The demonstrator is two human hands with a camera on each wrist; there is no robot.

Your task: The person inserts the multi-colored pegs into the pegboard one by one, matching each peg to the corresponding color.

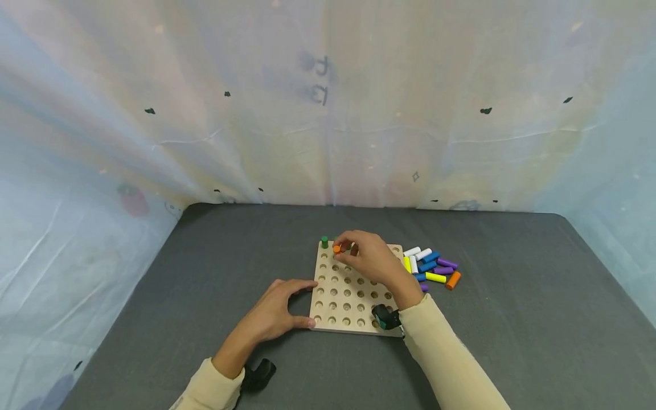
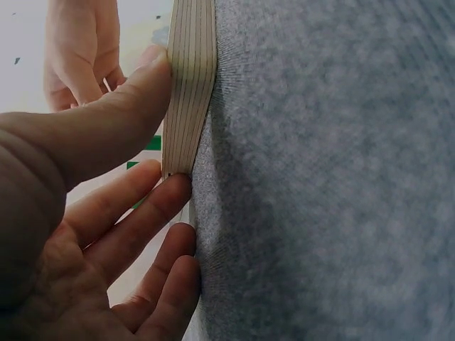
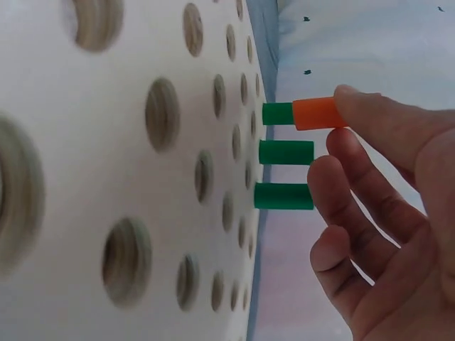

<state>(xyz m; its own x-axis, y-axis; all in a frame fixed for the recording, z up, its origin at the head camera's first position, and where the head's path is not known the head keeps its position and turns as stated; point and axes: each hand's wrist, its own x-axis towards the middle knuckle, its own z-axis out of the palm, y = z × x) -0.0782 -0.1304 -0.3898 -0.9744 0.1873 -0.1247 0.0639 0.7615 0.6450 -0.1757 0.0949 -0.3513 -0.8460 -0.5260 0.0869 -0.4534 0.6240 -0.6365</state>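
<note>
My right hand [image 1: 373, 257] is over the far left part of a wooden pegboard [image 1: 354, 299]. Between thumb and fingers it pinches an orange peg [image 3: 315, 114], held above the board. Green pegs [image 3: 286, 152] stand upright in holes in the right wrist view; one green peg [image 1: 324, 242] shows at the far left corner in the head view, the others mostly covered by the hand. Along the board's left side lies my left hand [image 1: 274, 307], its thumb and extended fingertips touching the layered edge [image 2: 190, 78].
Several loose pegs lie to the right of the board: white [image 1: 423, 254], blue [image 1: 430, 257], purple [image 1: 443, 270], yellow [image 1: 435, 278] and orange [image 1: 453, 280]. The grey tabletop [image 1: 220, 256] ends at a pale curtain [image 1: 359, 114] behind.
</note>
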